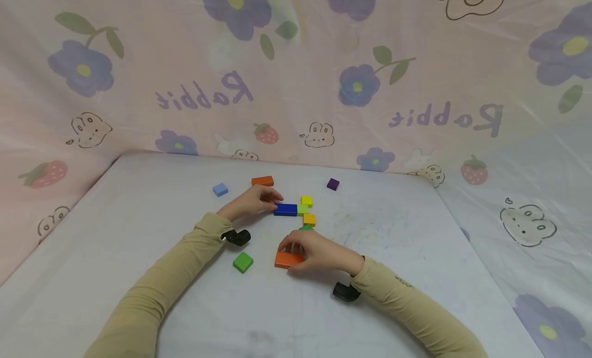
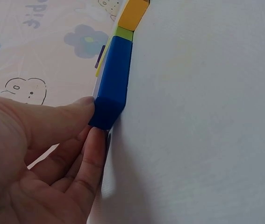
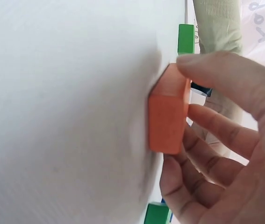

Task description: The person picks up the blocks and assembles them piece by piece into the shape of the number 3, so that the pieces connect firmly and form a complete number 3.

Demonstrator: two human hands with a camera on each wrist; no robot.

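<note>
In the head view my left hand (image 1: 253, 201) is at the left end of a long blue block (image 1: 285, 209). In the left wrist view its thumb and one finger touch that end, the fingers fairly straight. The blue block meets a light green block (image 1: 302, 209), with a yellow block (image 1: 307, 200) behind and an amber block (image 1: 309, 220) in front. My right hand (image 1: 316, 251) pinches a long orange block (image 3: 166, 122), thumb on its near side and fingertips on the far side. Beyond this hand, a green block (image 1: 306, 227) is partly hidden.
Loose on the white-covered table (image 1: 185, 317) lie a green block (image 1: 242, 262), a light blue block (image 1: 220, 189), an orange-red block (image 1: 262, 181) and a purple block (image 1: 333, 184). A printed curtain (image 1: 296, 80) stands behind. Black wrist cameras sit below both cuffs.
</note>
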